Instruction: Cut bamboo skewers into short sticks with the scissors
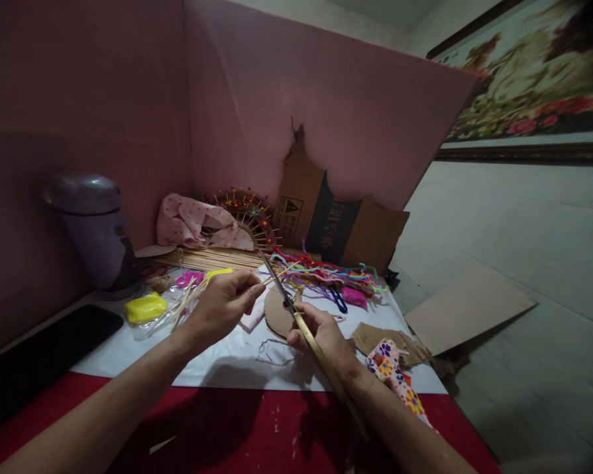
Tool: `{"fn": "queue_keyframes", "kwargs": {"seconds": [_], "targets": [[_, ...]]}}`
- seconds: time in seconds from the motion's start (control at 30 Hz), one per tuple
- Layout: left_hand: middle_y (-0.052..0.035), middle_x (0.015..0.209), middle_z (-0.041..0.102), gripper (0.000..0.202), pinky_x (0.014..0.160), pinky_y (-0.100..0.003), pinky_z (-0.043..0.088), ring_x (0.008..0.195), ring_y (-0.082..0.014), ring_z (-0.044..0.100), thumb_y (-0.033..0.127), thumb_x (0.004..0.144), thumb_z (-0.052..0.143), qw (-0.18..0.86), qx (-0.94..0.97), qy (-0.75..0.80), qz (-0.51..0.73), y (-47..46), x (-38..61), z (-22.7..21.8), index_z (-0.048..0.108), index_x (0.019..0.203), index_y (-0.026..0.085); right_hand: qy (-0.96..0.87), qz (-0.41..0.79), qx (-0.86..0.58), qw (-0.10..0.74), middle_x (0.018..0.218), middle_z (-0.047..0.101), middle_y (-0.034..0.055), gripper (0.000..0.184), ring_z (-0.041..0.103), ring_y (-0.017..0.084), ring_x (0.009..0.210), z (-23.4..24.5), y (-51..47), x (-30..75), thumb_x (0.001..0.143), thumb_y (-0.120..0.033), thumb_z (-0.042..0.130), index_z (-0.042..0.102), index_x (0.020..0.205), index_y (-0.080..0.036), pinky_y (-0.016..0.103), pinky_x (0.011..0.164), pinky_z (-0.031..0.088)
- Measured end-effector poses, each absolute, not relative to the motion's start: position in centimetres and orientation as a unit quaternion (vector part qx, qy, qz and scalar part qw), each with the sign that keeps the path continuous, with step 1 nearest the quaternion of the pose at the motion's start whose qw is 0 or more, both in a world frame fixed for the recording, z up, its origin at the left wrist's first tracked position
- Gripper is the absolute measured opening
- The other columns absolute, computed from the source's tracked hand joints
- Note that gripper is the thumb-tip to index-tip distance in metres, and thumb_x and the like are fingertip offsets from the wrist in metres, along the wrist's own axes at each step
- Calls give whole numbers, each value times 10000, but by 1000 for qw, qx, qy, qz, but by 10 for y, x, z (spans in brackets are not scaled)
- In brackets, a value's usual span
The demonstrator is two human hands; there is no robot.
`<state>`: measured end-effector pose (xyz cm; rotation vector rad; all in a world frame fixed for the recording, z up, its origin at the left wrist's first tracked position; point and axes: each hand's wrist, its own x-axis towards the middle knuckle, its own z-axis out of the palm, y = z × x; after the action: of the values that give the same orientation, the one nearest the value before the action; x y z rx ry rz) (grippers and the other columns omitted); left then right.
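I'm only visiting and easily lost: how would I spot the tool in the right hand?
Find the white sheet on the red surface, then the right hand above it. The long, slim tool in that hand points forward and a little left. Its yellowish handle and narrow dark blade set it apart from the thin pale stick in the left hand.

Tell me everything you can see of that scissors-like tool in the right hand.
The tool has narrow, dark, metal-looking blades, a dark joint and a long, yellowish handle. It slants, tip upward and leftward in view, the right hand gripping it near the joint. A thin stick in the left hand lies by the blades; contact is unclear.
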<state>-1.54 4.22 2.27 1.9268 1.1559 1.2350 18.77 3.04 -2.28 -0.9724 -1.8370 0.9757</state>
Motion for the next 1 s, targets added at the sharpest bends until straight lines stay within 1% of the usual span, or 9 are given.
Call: {"fn": "queue_keyframes", "kwargs": {"seconds": [0.1, 0.2, 0.3, 0.4, 0.53, 0.63, 0.77, 0.87, 1.0], "targets": [[47, 480, 458, 262, 401, -177, 276, 419, -64, 365, 339, 816, 506, 321, 718, 428, 445, 42, -16, 25, 514, 623, 162, -731, 390, -389, 404, 638, 483, -24, 628, 409, 104, 559, -22, 31, 188, 653, -642, 635, 582, 1032, -144, 206, 474, 307], [53, 461, 451, 261, 385, -171, 260, 404, -57, 353, 335, 809, 507, 343, 712, 428, 438, 40, -16, 29, 507, 614, 161, -728, 392, -390, 405, 629, 476, -27, 611, 396, 103, 557, -21, 29, 187, 651, -629, 647, 579, 1007, -137, 208, 476, 294], [58, 444, 436, 269, 368, -171, 238, 387, -52, 331, 335, 799, 515, 365, 704, 428, 432, 39, -17, 32, 500, 596, 160, -723, 397, -395, 404, 613, 467, -30, 564, 383, 101, 552, -20, 27, 186, 656, -629, 641, 585, 935, -142, 211, 481, 282], [56, 443, 438, 271, 361, -171, 233, 385, -51, 328, 340, 793, 527, 368, 700, 432, 434, 38, -18, 34, 501, 595, 158, -713, 408, -404, 401, 600, 485, -25, 527, 416, 112, 558, -18, 24, 185, 643, -629, 649, 593, 859, -151, 216, 493, 304], [54, 434, 440, 276, 350, -169, 227, 372, -47, 325, 344, 789, 530, 378, 688, 435, 441, 39, -19, 36, 500, 590, 155, -704, 409, -416, 404, 591, 522, -22, 475, 443, 113, 548, -15, 22, 184, 615, -562, 713, 614, 833, -152, 218, 498, 324], [51, 429, 446, 269, 345, -167, 225, 366, -45, 326, 336, 783, 532, 390, 679, 435, 445, 38, -20, 38, 502, 588, 154, -699, 408, -421, 409, 600, 556, -13, 449, 477, 121, 553, -15, 20, 183, 618, -529, 727, 631, 841, -150, 223, 511, 355], [52, 433, 441, 277, 353, -164, 230, 374, -44, 328, 328, 783, 532, 381, 683, 439, 443, 38, -20, 37, 486, 571, 155, -702, 377, -437, 418, 610, 583, -4, 445, 514, 134, 564, -17, 20, 183, 620, -520, 727, 657, 860, -151, 225, 506, 380], [57, 433, 431, 276, 359, -167, 229, 377, -47, 320, 331, 787, 521, 366, 680, 450, 448, 40, -18, 33, 484, 577, 156, -710, 348, -450, 416, 606, 581, -15, 426, 517, 131, 567, -18, 22, 183, 628, -493, 729, 666, 887, -160, 219, 503, 376], [51, 466, 441, 251, 386, -177, 270, 413, -66, 359, 334, 786, 521, 289, 674, 482, 479, 47, -19, 25, 512, 608, 157, -707, 312, -488, 406, 611, 567, -34, 452, 504, 122, 569, -16, 25, 183, 600, -460, 754, 647, 935, -176, 209, 506, 363]]}}
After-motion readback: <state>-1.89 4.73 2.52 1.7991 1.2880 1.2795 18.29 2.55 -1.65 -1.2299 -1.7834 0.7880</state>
